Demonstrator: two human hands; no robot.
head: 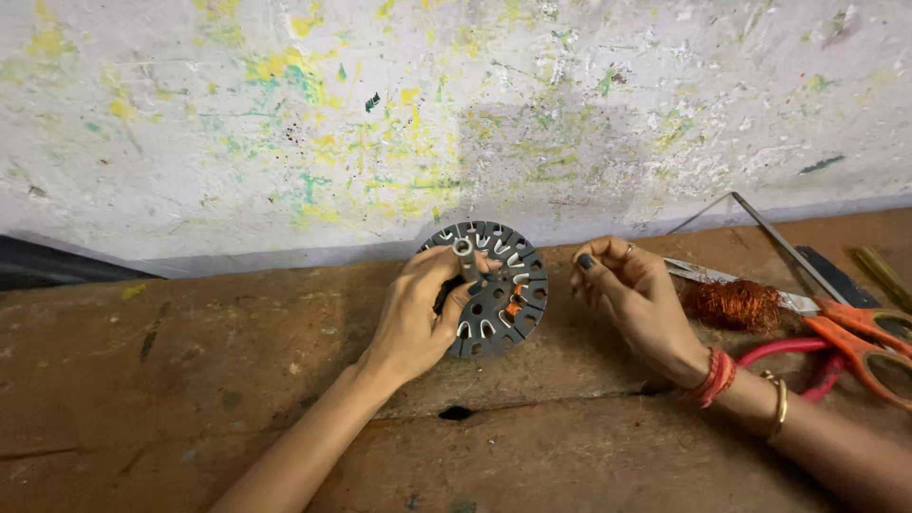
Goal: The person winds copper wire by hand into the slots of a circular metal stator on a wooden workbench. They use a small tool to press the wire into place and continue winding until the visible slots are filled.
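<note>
Grey slotted disc (pixel 496 290), left hand (pixel 418 313) gripping

Soft, even light is coming from above, nothing glaring. The hands are casting faint shadows onto the bench (pixel 190 380). Everything's staying pretty sharp, edges bending slightly from the wide lens.

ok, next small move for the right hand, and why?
Probably bring the right hand in to the slotted stator core: the left hand holds it upright on the workbench, while the right fingers hover pinched beside its rim, apart from it.
</note>
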